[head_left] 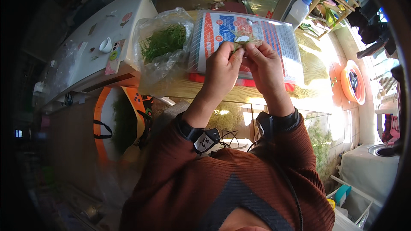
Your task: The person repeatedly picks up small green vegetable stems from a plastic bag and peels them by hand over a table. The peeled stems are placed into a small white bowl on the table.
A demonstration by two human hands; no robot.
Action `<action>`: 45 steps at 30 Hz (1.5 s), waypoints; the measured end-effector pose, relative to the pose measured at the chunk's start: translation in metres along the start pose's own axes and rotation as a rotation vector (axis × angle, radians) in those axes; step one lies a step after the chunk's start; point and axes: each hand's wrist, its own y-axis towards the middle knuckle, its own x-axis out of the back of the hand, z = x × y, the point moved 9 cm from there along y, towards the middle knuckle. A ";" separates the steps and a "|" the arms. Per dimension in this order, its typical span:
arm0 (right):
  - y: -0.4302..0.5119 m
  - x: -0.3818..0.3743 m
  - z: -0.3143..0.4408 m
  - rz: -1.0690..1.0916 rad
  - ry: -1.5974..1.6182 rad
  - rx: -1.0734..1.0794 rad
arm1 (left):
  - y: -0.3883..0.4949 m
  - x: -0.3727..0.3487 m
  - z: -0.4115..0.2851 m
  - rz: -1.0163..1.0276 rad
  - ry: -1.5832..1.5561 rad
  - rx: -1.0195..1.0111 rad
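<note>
My left hand (224, 67) and my right hand (265, 65) meet over a printed plastic sheet (205, 32) on a wooden table. Between their fingertips they pinch a small tuft of thin, pale green plant strands (256, 42). A small white piece (242, 38) shows at the tuft, just above the fingertips; its exact kind cannot be told. To the left of the sheet lies a clear plastic bag (160, 67), open, with dark green feathery stems (167, 41) in it. Red material shows under the sheet's near edge.
On the left, a white cabinet top (96, 32) bears a white cup (105, 45) and a phone in a patterned case (115, 56). Below stands an orange-edged bag (102, 102) of greenery. Pale strands lie on the wooden table (308, 70) and floor; an orange basin (353, 81) stands at right.
</note>
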 end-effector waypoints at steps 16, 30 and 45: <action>-0.045 0.098 0.200 0.376 0.917 0.443 | 0.044 0.154 0.015 -0.218 1.016 0.033; -0.031 0.242 0.131 -0.498 -1.245 -0.036 | 0.034 0.136 -0.044 -0.372 0.258 -0.328; -0.008 0.273 0.124 -0.515 -1.410 0.010 | 0.020 0.057 -0.041 -0.126 0.090 -0.127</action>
